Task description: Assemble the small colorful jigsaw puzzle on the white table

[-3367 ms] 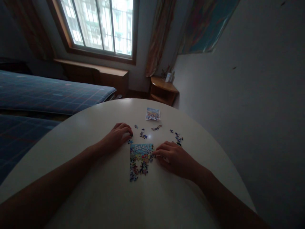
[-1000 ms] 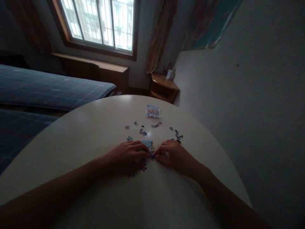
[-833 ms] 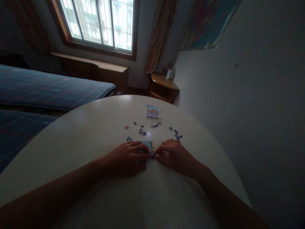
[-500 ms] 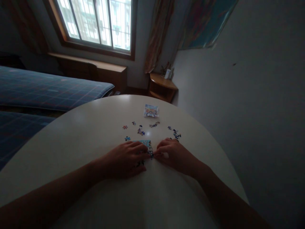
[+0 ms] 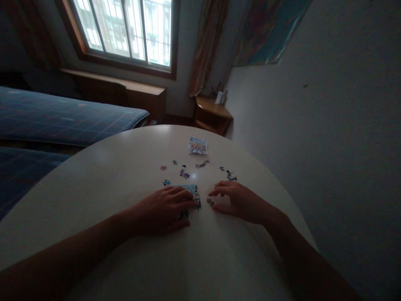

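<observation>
My left hand (image 5: 167,209) lies with fingers stretched out over a joined section of jigsaw puzzle (image 5: 196,195), covering much of it. The section's light blue upper edge and patterned right side show past the fingers. To the right, my right hand (image 5: 236,198) has its thumb and forefinger apart, with nothing held between them. Just left of those fingertips lies a small puzzle piece (image 5: 209,201) on the table, separate from the joined section. A light blue piece (image 5: 166,182) rests beyond the left hand.
Several loose pieces (image 5: 184,172) lie farther back on the round white table (image 5: 131,163), with another cluster (image 5: 231,175) beyond my right hand. A small printed picture packet (image 5: 197,146) lies near the far edge. A bed (image 5: 72,117) stands left, a wall right.
My right hand has drawn back to the right from the puzzle's edge and its fingers have opened. A loose piece now shows beside them. My left hand stays on the puzzle.
</observation>
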Action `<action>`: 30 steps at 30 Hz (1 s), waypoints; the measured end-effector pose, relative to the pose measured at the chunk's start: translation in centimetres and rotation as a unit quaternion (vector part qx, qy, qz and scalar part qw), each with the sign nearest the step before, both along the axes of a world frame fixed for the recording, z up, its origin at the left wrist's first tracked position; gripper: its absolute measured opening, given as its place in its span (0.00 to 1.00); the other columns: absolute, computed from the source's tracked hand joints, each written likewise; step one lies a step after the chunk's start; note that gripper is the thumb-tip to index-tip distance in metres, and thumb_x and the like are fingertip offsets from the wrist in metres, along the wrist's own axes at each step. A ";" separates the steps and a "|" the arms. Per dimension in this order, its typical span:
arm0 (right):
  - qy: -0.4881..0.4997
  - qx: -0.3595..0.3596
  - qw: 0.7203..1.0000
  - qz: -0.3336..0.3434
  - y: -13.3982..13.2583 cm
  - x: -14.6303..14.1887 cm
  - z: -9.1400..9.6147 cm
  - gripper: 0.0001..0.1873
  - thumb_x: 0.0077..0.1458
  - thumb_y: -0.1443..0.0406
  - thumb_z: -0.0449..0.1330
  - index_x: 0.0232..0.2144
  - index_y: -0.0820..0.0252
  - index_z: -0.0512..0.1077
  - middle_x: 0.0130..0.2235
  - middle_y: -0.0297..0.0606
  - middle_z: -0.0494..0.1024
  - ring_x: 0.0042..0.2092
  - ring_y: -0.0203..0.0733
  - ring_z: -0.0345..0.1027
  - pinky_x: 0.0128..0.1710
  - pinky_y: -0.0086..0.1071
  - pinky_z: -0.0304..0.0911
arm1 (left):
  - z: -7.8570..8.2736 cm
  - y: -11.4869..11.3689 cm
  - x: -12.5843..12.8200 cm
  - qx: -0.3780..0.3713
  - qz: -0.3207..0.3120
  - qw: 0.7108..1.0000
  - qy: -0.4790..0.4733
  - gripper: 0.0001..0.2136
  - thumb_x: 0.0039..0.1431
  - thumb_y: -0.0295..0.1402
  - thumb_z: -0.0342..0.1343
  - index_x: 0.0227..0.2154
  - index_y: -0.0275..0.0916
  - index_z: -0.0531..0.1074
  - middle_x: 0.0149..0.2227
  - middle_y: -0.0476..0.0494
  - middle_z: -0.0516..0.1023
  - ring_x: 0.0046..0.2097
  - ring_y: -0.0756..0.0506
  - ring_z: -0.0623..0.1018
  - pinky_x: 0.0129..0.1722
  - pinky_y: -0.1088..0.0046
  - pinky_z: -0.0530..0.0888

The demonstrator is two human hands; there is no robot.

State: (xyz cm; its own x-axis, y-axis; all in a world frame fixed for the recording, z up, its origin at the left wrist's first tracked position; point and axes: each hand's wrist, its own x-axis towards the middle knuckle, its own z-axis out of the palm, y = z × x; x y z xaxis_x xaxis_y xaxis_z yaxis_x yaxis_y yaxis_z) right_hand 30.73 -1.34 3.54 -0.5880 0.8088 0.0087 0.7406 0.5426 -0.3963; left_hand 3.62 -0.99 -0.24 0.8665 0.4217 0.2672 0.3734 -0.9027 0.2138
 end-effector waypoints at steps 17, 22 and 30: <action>-0.005 0.150 0.969 -0.196 3.8 2.9 -3.0 0.20 0.62 0.60 0.55 0.53 0.62 0.72 0.54 0.49 0.75 0.55 0.52 0.67 0.58 0.48 0.60 | -0.3 0.2 -0.2 -0.018 -0.029 0.999 -0.008 0.20 0.67 0.39 0.51 0.60 0.44 0.63 0.57 0.40 0.71 0.56 0.38 0.71 0.56 0.58 0.69; -0.045 0.087 0.966 -0.240 5.0 3.9 -5.4 0.36 0.66 0.49 0.44 0.67 0.64 0.53 0.69 0.51 0.54 0.69 0.55 0.45 0.67 0.52 0.44 | -0.3 0.2 -0.1 -0.024 -0.018 1.000 -0.011 0.21 0.67 0.39 0.52 0.61 0.45 0.62 0.60 0.40 0.68 0.60 0.37 0.68 0.59 0.54 0.67; -0.060 0.075 0.987 -0.130 5.3 2.3 -5.2 0.38 0.64 0.44 0.45 0.65 0.62 0.57 0.69 0.47 0.55 0.70 0.52 0.44 0.67 0.51 0.41 | -0.3 0.1 0.3 -0.042 -0.022 0.999 -0.010 0.22 0.65 0.40 0.53 0.61 0.45 0.62 0.59 0.40 0.68 0.60 0.36 0.68 0.59 0.53 0.67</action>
State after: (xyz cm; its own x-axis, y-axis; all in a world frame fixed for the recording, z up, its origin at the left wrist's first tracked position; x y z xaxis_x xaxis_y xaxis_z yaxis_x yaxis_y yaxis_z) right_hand 33.04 3.91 -1.68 -0.3644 0.9275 0.0831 0.8994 0.3736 -0.2270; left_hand 3.87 -0.85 -0.53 0.8796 0.4048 0.2497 0.3285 -0.8968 0.2964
